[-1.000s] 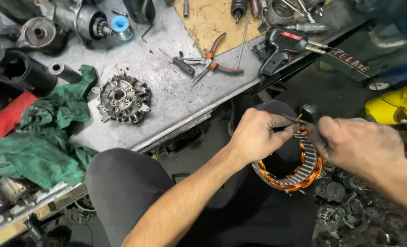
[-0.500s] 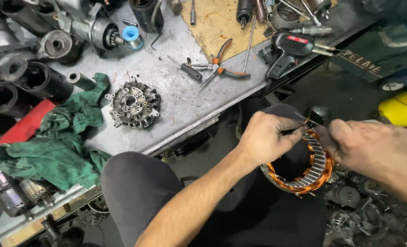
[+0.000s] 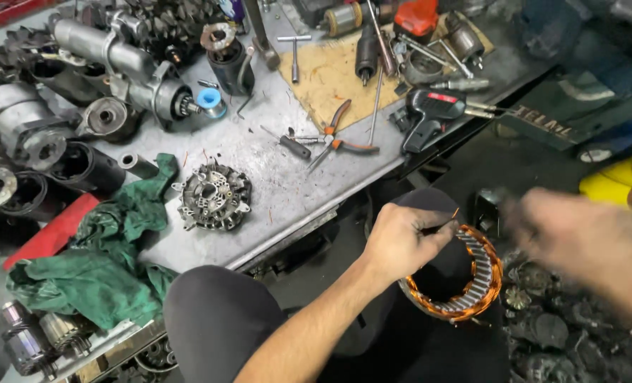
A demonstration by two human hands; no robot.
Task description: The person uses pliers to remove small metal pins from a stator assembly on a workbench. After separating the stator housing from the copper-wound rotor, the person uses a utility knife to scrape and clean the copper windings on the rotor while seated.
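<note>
Stator (image 3: 465, 284) rests on the person's knee, near right of the bench (image 3: 287, 191): a ring of steel laminations with copper windings around its rim. Left hand (image 3: 401, 241) is pinched together on the ring's upper edge, thumb and forefinger closed on what looks like a wire lead; the lead itself is too small to confirm. Right hand (image 3: 578, 241) is just right of the ring and blurred; grip cannot be judged. Judgement: steady the ring against the knee, hold the lead close to where it leaves the winding, and pull along its run, since sideways force may nick the enamel or kink the copper. Labels: a dark strip with pale lettering (image 3: 543, 122) lies off the bench's far right edge; the black soldering gun (image 3: 429, 113) carries a small red plate. No packages seen.
</note>
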